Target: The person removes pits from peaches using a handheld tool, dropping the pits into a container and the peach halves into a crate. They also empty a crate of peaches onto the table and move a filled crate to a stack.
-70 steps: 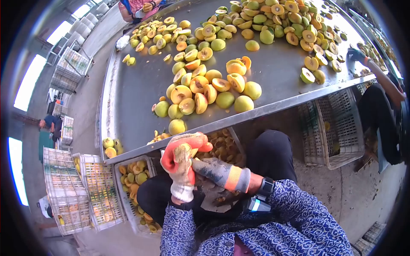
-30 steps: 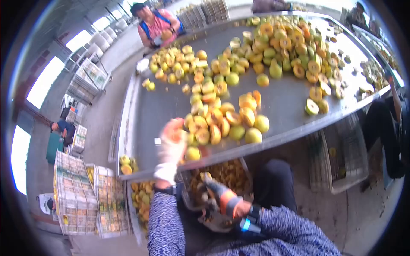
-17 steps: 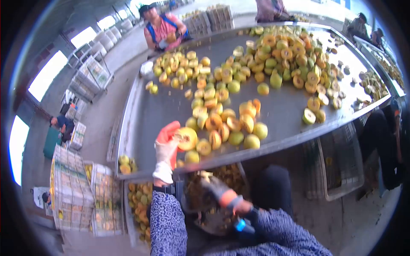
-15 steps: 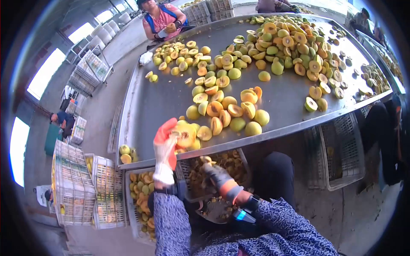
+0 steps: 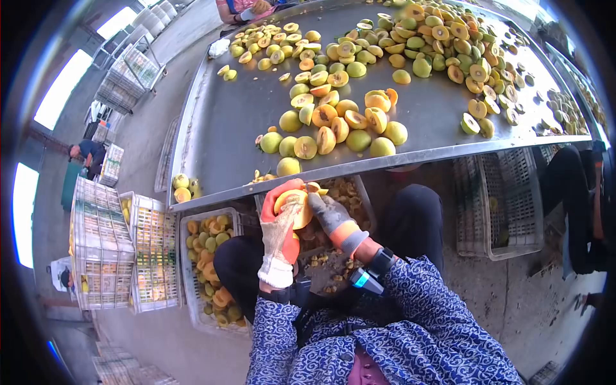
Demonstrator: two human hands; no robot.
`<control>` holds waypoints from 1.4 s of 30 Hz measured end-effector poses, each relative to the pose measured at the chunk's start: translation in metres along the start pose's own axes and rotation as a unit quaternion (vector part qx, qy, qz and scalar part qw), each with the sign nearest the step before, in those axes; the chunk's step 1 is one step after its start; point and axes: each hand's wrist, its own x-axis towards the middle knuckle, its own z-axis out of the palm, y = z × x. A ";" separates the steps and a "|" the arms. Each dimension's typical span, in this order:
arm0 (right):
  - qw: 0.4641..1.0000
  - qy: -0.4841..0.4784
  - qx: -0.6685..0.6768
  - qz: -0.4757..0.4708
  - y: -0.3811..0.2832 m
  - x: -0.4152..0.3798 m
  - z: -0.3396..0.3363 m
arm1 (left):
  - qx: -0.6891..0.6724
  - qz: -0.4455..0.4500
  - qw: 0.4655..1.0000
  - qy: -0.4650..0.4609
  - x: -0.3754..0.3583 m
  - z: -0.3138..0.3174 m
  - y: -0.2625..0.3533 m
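Halved yellow-orange fruit (image 5: 292, 206), cut face up, now gripped low in front of the lap, just under the near edge of the steel table (image 5: 212, 128); half a second ago held higher, up at that edge beside the nearest pile. Clasped in the left hand (image 5: 281, 226), orange-and-white glove curled round it from below. Right hand (image 5: 328, 215) in a grey glove with an orange cuff, brought up from lower near the lap and pressed against the fruit's right side, fingers bent; cannot tell whether anything is held in them. Both hands now meeting over the crate of pits and scraps (image 5: 350, 192) tucked beneath the table, where earlier apart. Just left of the knees, a white crate of cut fruit (image 5: 208, 256). On the table beyond, a nearby cluster of whole and halved fruit (image 5: 333, 128), looking unmoved since the previous frame, and a larger heap (image 5: 423, 38) farther off. Across the table, another person's hands (image 5: 253, 8) at the far edge. Stacked white crates (image 5: 102, 250) on the floor to the left; empty-looking grey crate (image 5: 500, 192) to the right.
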 end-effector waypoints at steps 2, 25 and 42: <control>0.994 -0.074 0.055 0.062 -0.023 -0.012 -0.010 | -0.121 -0.061 0.990 0.034 -0.008 0.008 0.022; 0.961 -0.155 0.171 0.151 -0.009 -0.015 -0.011 | -0.194 -0.013 0.973 0.127 0.003 -0.001 -0.003; 0.994 -0.028 -0.062 -0.082 0.012 -0.003 -0.001 | -0.250 -0.053 0.954 0.158 -0.006 -0.007 -0.014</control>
